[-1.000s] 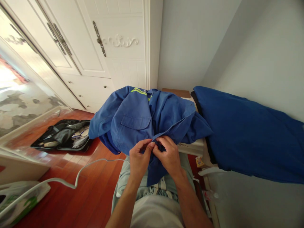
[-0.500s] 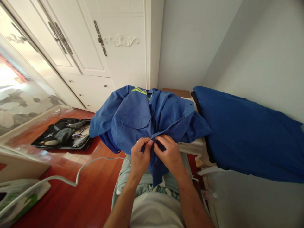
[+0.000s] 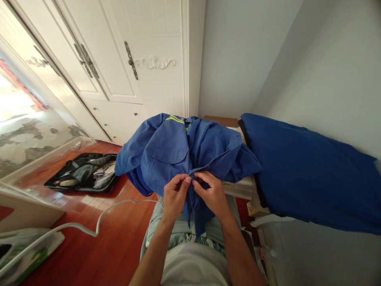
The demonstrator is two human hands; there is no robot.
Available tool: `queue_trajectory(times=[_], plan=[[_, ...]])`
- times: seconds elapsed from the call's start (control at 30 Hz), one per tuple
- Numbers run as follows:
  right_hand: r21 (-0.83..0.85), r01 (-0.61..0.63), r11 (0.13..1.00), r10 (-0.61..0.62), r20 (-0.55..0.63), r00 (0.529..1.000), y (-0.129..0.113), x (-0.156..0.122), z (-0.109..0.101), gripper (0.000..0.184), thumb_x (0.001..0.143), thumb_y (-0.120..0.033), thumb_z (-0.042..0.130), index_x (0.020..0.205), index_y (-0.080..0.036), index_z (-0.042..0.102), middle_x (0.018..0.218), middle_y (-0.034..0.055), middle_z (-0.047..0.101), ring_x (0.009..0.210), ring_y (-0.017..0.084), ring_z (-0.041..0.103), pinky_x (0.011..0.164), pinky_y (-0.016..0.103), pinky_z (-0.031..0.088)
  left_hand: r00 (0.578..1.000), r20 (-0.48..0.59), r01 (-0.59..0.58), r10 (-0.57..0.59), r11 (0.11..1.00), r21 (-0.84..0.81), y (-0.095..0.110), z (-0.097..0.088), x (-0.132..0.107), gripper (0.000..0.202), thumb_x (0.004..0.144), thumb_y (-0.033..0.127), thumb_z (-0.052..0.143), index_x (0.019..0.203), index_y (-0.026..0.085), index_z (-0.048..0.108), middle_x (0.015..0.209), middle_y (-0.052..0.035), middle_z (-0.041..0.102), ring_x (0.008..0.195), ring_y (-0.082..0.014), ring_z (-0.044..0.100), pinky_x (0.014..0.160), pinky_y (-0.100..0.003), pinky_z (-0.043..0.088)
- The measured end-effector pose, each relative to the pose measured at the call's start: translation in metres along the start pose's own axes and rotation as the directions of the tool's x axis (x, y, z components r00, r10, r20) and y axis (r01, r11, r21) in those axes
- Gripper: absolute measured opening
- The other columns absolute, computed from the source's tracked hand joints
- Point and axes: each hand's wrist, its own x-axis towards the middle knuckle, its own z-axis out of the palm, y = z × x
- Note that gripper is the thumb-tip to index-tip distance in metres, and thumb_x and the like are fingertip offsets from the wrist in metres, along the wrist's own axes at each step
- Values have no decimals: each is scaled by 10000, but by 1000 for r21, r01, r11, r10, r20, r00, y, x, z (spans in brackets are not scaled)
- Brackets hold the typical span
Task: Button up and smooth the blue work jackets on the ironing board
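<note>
A blue work jacket (image 3: 166, 139) with yellow-green stripes and a flapped chest pocket lies bunched in front of me, its lower edge hanging over my lap. My left hand (image 3: 176, 195) pinches the front edge of the jacket between thumb and forefinger. Close beside it, my right hand (image 3: 212, 192) grips the facing edge the same way, and the fingertips of both hands almost meet at the front opening. Whether a button lies between the fingers is too small to tell. Below the hands, two cloth ends dangle.
Dark blue folded cloth (image 3: 312, 171) lies to the right by the wall. A white wardrobe (image 3: 160, 87) stands ahead. On the red floor at left are an open black suitcase (image 3: 83, 171) with things inside and a plastic bag (image 3: 32, 246). A white cable (image 3: 89, 231) runs toward my lap.
The view has tilted up slightly, so the surroundings sit lower. Both hands keep their pinch on the jacket's front edges, and the cloth ends below them have spread apart a little.
</note>
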Motion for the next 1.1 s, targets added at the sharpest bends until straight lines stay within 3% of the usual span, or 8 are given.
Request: queue_trajectory(times=[0.3, 0.53, 0.9, 1.1], plan=[[-139, 3, 990, -3, 1, 1000, 4, -1, 3, 194, 860, -182, 544, 989, -192, 688, 941, 52, 700, 857, 193, 639, 798, 306, 507, 997, -10, -76, 77, 991, 107, 3, 5, -2, 184, 862, 346, 660, 864, 181, 741, 804, -20, 715, 753, -154, 657, 722, -240, 514], [-100, -21, 995, 21, 1, 1000, 1, -1, 0, 162, 872, -178, 571, 972, -189, 698, 929, 46, 707, 846, 186, 644, 775, 288, 503, 989, -7, -143, 148, 969, 202, 4, 4, 0, 162, 872, 297, 626, 836, 179, 732, 776, -10, 698, 714, -131, 639, 686, -218, 499], [-172, 88, 981, -85, 27, 996, 2, 1, -10, 171, 899, -152, 586, 989, -185, 727, 950, 64, 743, 901, 214, 687, 832, 328, 524, 984, 42, -180, 176, 963, 199, 2, 1, -1, 176, 905, 308, 610, 871, 181, 727, 822, -21, 694, 762, -137, 631, 714, -228, 488], [-93, 22, 995, -23, -11, 1000, 1, 0, -10, 152, 892, -175, 613, 958, -205, 747, 940, 47, 753, 886, 200, 699, 821, 308, 526, 981, 51, -196, 189, 956, 217, 3, 2, 0, 181, 917, 310, 599, 871, 183, 720, 816, -18, 685, 753, -135, 613, 701, -224, 471]])
